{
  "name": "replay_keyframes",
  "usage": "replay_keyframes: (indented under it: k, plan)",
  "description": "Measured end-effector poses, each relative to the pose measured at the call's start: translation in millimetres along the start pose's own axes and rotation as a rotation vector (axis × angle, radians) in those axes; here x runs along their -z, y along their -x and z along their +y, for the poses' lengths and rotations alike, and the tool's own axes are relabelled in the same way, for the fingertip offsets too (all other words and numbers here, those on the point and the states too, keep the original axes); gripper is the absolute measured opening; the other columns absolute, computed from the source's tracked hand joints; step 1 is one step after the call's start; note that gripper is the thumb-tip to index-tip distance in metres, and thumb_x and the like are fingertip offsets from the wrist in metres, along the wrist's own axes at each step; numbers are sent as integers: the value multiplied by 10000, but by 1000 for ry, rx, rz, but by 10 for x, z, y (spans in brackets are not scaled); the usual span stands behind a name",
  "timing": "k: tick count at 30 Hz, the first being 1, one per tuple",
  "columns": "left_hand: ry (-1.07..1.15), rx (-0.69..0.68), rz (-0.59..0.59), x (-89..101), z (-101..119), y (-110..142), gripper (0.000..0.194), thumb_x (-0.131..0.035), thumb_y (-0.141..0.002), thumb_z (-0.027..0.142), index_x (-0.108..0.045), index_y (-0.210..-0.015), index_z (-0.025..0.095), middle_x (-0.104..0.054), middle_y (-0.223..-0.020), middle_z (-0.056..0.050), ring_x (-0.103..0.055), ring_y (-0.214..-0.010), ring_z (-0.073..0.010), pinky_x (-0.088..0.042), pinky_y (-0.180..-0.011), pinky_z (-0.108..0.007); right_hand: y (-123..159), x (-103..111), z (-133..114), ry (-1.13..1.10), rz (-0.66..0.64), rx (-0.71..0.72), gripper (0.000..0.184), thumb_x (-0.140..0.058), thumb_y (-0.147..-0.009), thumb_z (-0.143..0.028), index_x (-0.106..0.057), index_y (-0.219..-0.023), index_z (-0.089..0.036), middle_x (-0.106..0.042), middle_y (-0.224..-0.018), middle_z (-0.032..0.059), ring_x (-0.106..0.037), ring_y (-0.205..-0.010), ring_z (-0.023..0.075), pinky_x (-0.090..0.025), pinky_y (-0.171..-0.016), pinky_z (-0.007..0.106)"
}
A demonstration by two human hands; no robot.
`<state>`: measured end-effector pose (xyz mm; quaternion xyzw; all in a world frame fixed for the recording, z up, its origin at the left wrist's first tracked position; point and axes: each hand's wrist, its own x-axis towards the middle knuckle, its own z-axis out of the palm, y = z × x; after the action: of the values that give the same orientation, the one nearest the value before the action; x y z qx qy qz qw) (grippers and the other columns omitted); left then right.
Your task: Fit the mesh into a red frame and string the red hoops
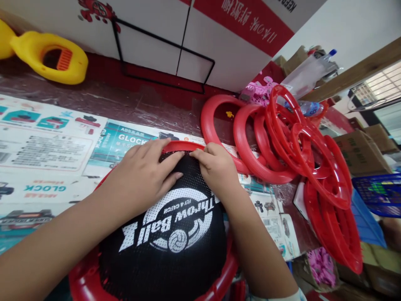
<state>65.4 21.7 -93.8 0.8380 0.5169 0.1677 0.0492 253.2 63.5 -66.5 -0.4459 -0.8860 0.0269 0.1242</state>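
A round black mesh net [156, 267] printed "Throw Ball" in white lies over a red plastic ring [83, 282] in front of me. At the far edge, my left hand [150, 167] has its fingers curled over the rim, the index fingertip on the net's border and the thumb resting on the mesh. Close beside it, my right hand [217, 169] pinches the same border with thumb and bent fingers. Part of the ring's sides is hidden under my forearms and the net.
Red rings [242, 133] and red hoop frames [313, 154] pile up at the right. Flattened printed cardboard [46, 146] covers the table. A yellow plastic piece [67, 46] lies at back left, before a large white carton [156, 37]. A blue basket [376, 200] stands far right.
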Motion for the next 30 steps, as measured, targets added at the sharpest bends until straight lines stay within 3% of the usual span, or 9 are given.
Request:
replay_keyframes:
  k: [11, 21, 27, 30]
  plan:
    - [-23, 15, 5, -6, 3, -11, 460, -425, -921, 332, -539, -1317, 129, -382, -1372, -280, -516, -1151, -462, -455, -919, -572, -43, -114, 17, 103, 70, 27, 345, -358, -931, -133, -700, -889, -141, -469, -708, 43, -370, -684, 161, -315, -645, 273]
    - [-16, 26, -7, -32, -9, -8, 465, -420, -922, 342, -530, -1329, 146, -385, -1367, -269, -486, -1181, -476, -450, -926, -561, -38, -116, 6, 95, -28, 6, 330, -380, -927, -131, -710, -925, -143, -508, -730, 60, -390, -712, 170, -328, -675, 289]
    - [-28, -17, 5, -37, -12, 2, 452, -413, -923, 321, -546, -1316, 140, -385, -1373, -269, -493, -1158, -468, -448, -919, -559, 10, -3, 12, -9, -117, -48, 290, -447, -909, -138, -699, -1040, -198, -601, -775, 55, -504, -745, 165, -390, -679, 277]
    - [-35, -30, -12, -43, -21, 10, 463, -415, -923, 327, -530, -1328, 134, -391, -1373, -264, -474, -1175, -472, -453, -907, -560, 46, 104, -17, -110, -140, -74, 288, -481, -908, -152, -633, -1150, -187, -674, -972, 53, -587, -881, 156, -448, -789, 276]
